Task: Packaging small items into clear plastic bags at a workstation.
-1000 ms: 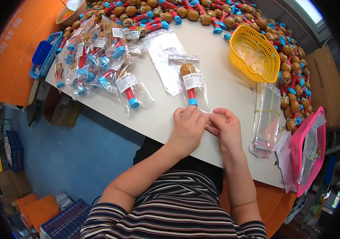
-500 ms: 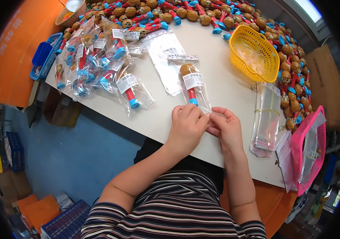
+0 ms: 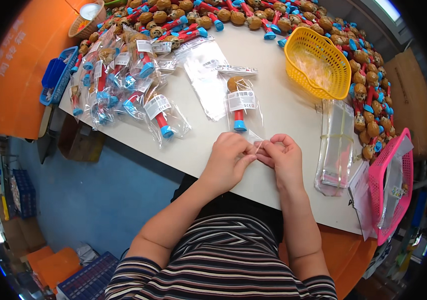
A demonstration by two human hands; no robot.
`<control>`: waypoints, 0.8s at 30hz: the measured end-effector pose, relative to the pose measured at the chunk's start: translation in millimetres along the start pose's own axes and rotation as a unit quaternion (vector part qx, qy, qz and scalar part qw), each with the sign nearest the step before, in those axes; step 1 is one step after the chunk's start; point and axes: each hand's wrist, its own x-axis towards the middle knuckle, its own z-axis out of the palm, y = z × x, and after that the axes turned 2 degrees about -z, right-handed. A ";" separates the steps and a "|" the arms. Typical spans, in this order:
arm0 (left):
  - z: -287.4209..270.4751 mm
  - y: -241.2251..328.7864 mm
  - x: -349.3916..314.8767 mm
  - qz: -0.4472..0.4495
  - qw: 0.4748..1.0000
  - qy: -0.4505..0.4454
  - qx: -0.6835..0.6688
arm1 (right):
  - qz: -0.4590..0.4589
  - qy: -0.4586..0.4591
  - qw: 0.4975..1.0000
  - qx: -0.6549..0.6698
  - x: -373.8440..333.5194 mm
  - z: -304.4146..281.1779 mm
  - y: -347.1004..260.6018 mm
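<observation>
On the white table in front of me lies a clear plastic bag (image 3: 256,107) with a candy dispenser (image 3: 240,117) inside, its red stem ending in a blue foot below a round brown head. A white label covers its middle. My left hand (image 3: 227,159) and my right hand (image 3: 282,156) meet at the bag's near end. Both pinch there with thumb and fingers, a thin clear edge or strip stretched between them. Whether it is bag film or a peeled strip, I cannot tell. Flat clear bags (image 3: 204,75) lie just beyond, to the left.
Several bagged dispensers (image 3: 108,85) are heaped at the left. Loose dispensers (image 3: 371,117) crowd the far and right edges. A yellow basket (image 3: 342,75) holds clear scraps; banded clear sleeves (image 3: 334,145) lie near a pink basket (image 3: 377,187). A blue basket (image 3: 65,75) sits at the far left.
My left hand has turned, so its thumb now shows, pinched toward the right hand. The bagged dispenser has straightened slightly. The right hand stays about where it was.
</observation>
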 end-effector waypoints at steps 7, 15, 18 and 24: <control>-67.9 -1.3 -6.4 -0.177 0.931 0.057 -0.313 | -0.004 0.016 0.999 -0.050 1.6 -7.5 -5.1; -85.6 39.7 83.0 -0.042 0.920 0.084 -0.380 | -0.012 0.016 0.998 -0.066 -1.3 -10.3 -4.5; -25.2 64.0 172.0 -0.003 0.947 -0.070 -0.313 | -0.006 -0.006 0.999 -0.034 2.1 -15.1 0.5; 81.6 31.9 288.7 0.025 0.965 -0.076 0.248 | -0.002 -0.024 0.999 -0.031 0.4 -9.3 4.7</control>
